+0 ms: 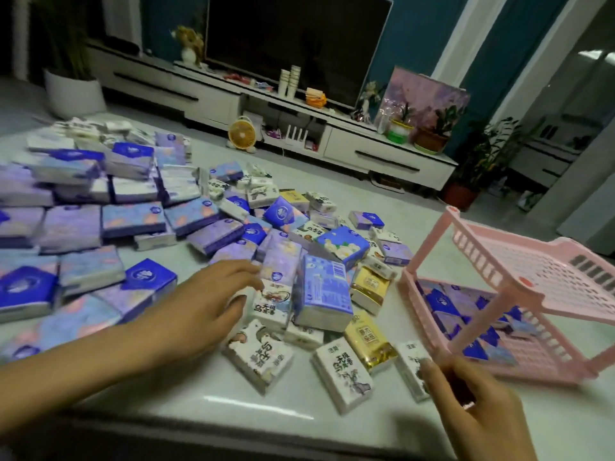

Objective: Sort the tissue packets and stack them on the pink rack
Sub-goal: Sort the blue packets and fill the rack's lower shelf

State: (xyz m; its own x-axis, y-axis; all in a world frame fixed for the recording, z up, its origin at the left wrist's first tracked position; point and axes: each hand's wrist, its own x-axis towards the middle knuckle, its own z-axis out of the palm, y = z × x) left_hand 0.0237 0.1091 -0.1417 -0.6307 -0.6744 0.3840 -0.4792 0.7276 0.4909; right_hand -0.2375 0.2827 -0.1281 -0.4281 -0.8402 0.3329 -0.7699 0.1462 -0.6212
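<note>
1. Pink rack (565, 277) sits at 3 o'clock on the counter (233, 404); it has two tiers and the top one is bare.
2. Purple-blue packets (466, 307) lie flat on the rack's lower tier.
3. Big purple packet pile (100, 221) spreads over 9 to 10 o'clock, some stacked, some loose.
4. Mixed pile at centre: blue packet (322, 294) standing tilted, gold packets (369, 287) just at its 3 o'clock, white printed packets (259, 354) at 6 o'clock.
5. Left hand (206, 304) comes in from 8 o'clock, fingers loosely extended and not closed on anything, fingertips at a white packet (271, 304) just beside the blue one. Blurred.
6. Right hand (466, 404) is at 5 o'clock, fingers curled, forefinger tip touching a white packet's edge (411, 367) near the rack's front corner; can't tell whether it actually grips the packet.
7. At 12 o'clock beyond the counter are a TV (299, 41) and a small fan (241, 131).
</note>
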